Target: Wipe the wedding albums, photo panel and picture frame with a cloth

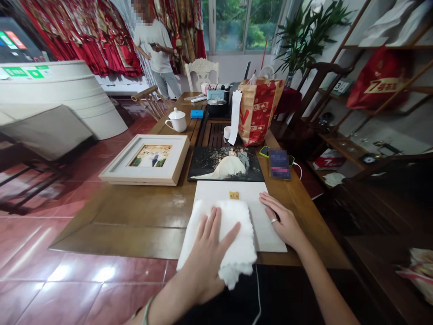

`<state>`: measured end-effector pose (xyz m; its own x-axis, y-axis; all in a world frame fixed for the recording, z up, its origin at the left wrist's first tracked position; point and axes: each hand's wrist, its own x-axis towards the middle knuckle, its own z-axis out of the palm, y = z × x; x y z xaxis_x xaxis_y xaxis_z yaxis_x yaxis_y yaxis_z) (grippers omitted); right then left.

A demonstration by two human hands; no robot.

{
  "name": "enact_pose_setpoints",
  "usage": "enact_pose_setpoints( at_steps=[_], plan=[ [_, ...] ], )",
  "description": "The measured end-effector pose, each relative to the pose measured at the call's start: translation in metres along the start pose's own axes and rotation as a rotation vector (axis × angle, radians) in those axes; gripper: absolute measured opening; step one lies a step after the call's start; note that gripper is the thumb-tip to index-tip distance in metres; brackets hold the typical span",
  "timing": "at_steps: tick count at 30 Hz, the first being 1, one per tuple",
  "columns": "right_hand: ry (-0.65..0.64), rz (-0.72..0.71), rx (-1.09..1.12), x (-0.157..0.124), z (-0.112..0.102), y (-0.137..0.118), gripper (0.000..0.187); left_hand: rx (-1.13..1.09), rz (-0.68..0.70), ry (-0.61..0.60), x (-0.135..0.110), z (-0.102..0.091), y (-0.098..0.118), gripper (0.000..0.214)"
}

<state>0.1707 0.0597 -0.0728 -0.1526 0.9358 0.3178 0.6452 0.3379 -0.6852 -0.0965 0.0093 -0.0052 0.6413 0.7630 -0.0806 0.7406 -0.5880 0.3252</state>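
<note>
My left hand lies with its fingers spread on a white cloth with a wavy edge. Beneath the cloth is a white rectangular panel, flat at the near edge of the table. On the panel's right part rests my right hand, a ring on one finger, its fingers stretched out. A small yellow-brown bear-shaped piece sits on the panel just beyond the cloth. Touching or close to the panel's far edge is a dark wedding photo print.
A framed photo lies to the left on the wooden table. Further off stand a lidded white cup, a blue box and a paper bag. Phones lie on the right with a cable. A person stands beyond.
</note>
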Motion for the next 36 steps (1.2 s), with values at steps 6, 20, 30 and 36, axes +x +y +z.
enact_pose_setpoints(
  at_steps=[6, 20, 30, 36],
  plan=[
    [0.001, -0.002, -0.003, 0.000, 0.000, 0.002, 0.036, -0.012, 0.011, 0.017, -0.014, 0.006, 0.002, 0.087],
    [0.001, 0.021, 0.008, 0.001, 0.002, 0.000, 0.036, 0.189, -0.131, 0.084, 0.086, -0.020, -0.036, 0.074],
    [0.028, 0.020, -0.008, 0.002, 0.002, 0.006, 0.034, 0.153, 0.041, 0.027, 0.115, -0.008, -0.012, 0.069],
    [0.026, 0.008, 0.012, 0.001, 0.000, 0.002, 0.035, 0.102, -0.038, 0.003, 0.086, -0.014, -0.014, 0.073]
  ],
)
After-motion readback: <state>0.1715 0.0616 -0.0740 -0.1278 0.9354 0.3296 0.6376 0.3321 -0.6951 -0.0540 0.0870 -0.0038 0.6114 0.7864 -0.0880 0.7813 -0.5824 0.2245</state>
